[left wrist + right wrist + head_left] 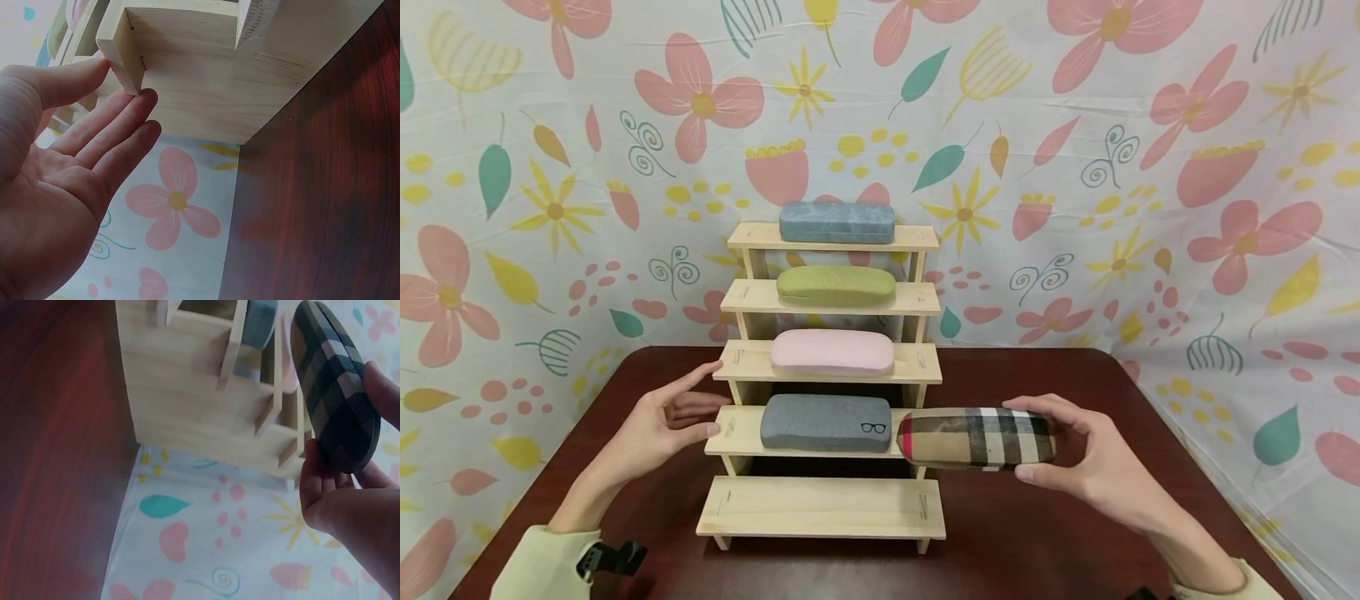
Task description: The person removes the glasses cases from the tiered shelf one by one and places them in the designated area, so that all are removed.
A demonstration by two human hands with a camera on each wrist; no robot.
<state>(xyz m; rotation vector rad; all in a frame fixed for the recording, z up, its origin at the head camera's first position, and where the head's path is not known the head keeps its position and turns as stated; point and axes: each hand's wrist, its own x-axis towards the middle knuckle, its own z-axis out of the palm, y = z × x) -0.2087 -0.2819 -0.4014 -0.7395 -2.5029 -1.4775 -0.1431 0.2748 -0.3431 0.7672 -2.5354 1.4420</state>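
My right hand (1086,454) grips a plaid glasses case (977,437) by its right end, thumb toward the front and fingers behind. The case is held level beside the wooden tiered stand (820,508), its left end in front of the second tier from the bottom. In the right wrist view the plaid case (334,381) looks dark. My left hand (658,425) touches the stand's left side with mostly straight fingers, the thumb at the second tier's end. On that tier lies a grey glasses case (823,421) with a spectacles mark. The lowest tier is bare.
Higher tiers carry a pink case (832,352), a green case (835,285) and, on top, a blue case (837,222). The stand rests on a dark red-brown table (1015,542). A flower-patterned cloth (1030,100) hangs behind and at the sides.
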